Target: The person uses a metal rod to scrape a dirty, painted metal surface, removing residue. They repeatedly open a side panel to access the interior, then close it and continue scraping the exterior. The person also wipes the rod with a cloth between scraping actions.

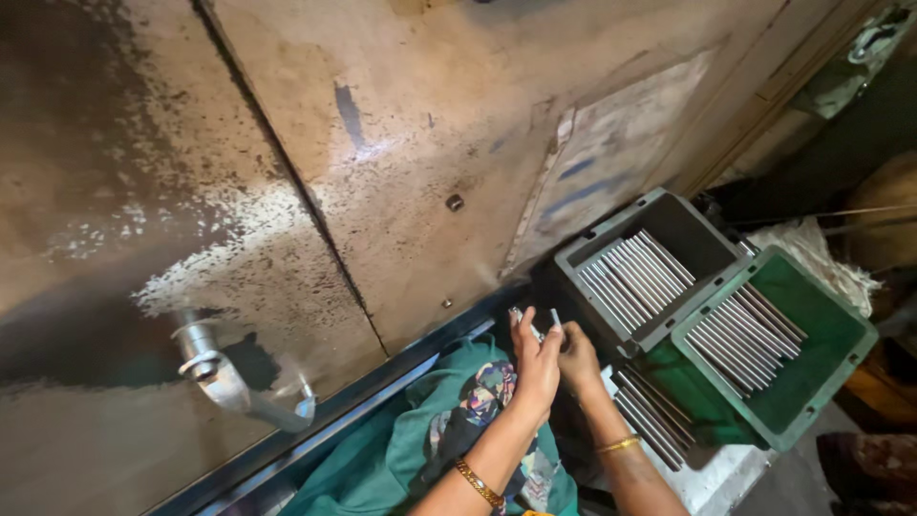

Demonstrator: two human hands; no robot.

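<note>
At lower centre of the frame, a small metal piece (555, 316) is gripped between the fingertips of the right hand (579, 355); the left hand (537, 361) is closed on another small metal part (519, 315). Metal rods (634, 279) are laid in a grey tray (611, 234), right of centre, beside a green tray (829, 368)

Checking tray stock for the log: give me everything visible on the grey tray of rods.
The grey tray is a rectangular open bin with raised walls and a flanged rim, plastic by the look of it, scuffed and dusty. It sits tilted in the view, against the base of the stained wall. Inside lies one row of thin metal rods, parallel and close together, covering roughly half the floor. Its right rim abuts or overlaps the green tray; which one, I cannot tell. Neither hand touches it.
</note>
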